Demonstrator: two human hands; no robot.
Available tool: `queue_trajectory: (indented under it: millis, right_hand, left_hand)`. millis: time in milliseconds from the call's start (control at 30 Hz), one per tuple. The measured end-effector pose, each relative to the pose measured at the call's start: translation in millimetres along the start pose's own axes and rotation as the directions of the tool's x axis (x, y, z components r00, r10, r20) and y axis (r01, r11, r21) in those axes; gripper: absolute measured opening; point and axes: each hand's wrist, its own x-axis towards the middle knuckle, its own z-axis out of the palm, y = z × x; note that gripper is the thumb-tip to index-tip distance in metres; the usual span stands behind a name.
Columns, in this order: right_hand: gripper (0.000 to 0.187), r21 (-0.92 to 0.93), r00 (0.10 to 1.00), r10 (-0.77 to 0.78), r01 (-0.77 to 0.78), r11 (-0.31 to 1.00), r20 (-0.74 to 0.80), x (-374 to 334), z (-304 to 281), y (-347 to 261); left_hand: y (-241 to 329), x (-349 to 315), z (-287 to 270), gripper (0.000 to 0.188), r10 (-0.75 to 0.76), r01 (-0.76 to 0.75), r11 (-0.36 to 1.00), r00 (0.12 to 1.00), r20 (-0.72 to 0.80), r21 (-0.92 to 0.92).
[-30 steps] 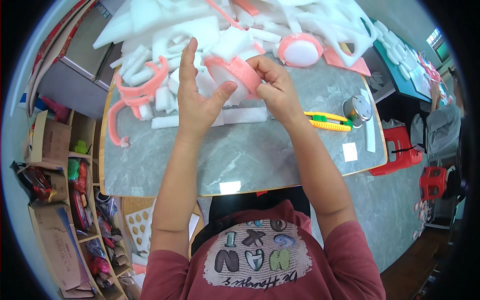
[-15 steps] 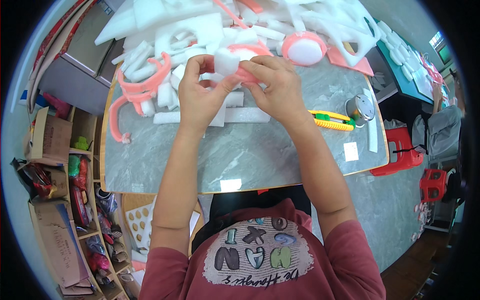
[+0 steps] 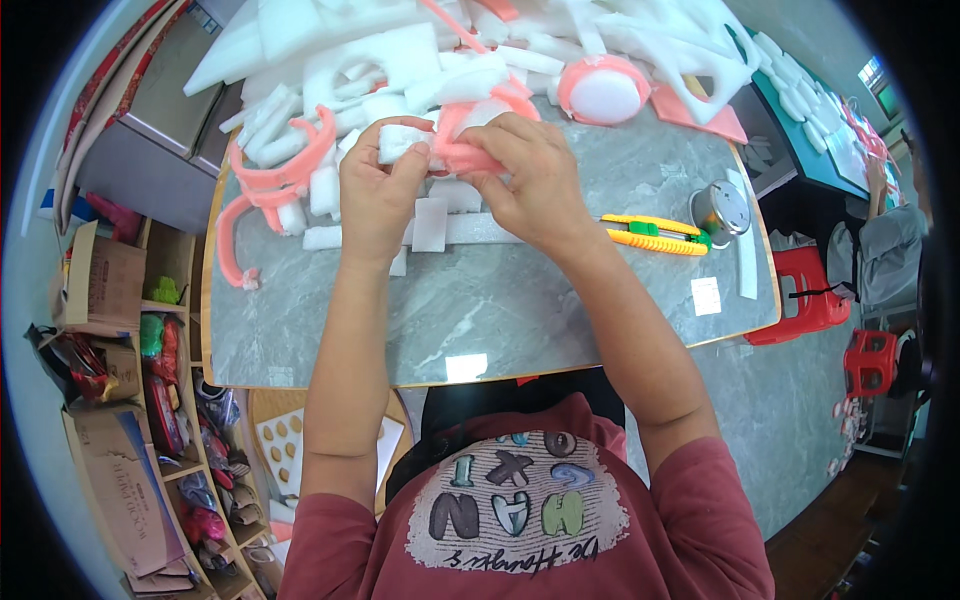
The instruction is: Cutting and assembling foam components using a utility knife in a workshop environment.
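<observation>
My left hand (image 3: 385, 195) pinches a small white foam block (image 3: 399, 143) between thumb and fingers. Close beside it, the fingers of my right hand (image 3: 530, 180) are closed on a pink foam piece (image 3: 463, 155). Block and pink foam meet, or nearly so; my fingertips hide whether they are joined. Below the hands lie a long white foam strip (image 3: 475, 229) and a small flat white foam piece (image 3: 430, 224). Left of my left hand rests a curved pink foam frame (image 3: 285, 178). A yellow-and-green utility knife (image 3: 655, 236) lies right of my right forearm.
White foam offcuts (image 3: 375, 60) are heaped along the table's far side. A pink foam ring with a white centre (image 3: 605, 92) is at the back right. By the knife stands a metal can (image 3: 722, 212). Red stools (image 3: 812, 297) are on the floor at the right.
Both hands have shifted slightly left. The white block has tilted down from its upright position in my left hand. More of the flat white piece on the table now shows.
</observation>
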Motion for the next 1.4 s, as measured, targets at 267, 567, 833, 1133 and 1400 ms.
queue_trajectory:
  millis: [267,567,833,1133,1400]
  right_hand:
    - [0.018,-0.009,0.985,0.171,-0.17,0.985,0.038,2,-4,-4]
    - [0.016,0.14,0.954,0.3,-0.298,0.944,0.01,3,-5,-12]
    - [0.015,0.049,0.941,0.338,-0.336,0.941,-0.034,2,-3,-12]
    - [0.014,0.006,0.967,0.221,-0.222,0.975,-0.131,-1,3,-7]
    - [0.015,0.34,0.88,0.472,-0.459,0.821,0.049,0,-2,0]
  left_hand:
    - [-5,-7,22,0.025,0.141,-0.131,0.983,0.988,0.069,-0.127]
    - [-6,-8,24,0.027,0.148,-0.141,0.975,0.988,0.032,-0.17]
    - [-8,-13,27,0.03,0.206,-0.207,0.978,0.978,0.017,0.039]
    - [-6,-17,28,0.03,0.246,-0.246,0.96,0.969,0.018,0.132]
    - [-2,-18,34,0.032,0.156,-0.161,0.984,0.986,-0.064,-0.081]
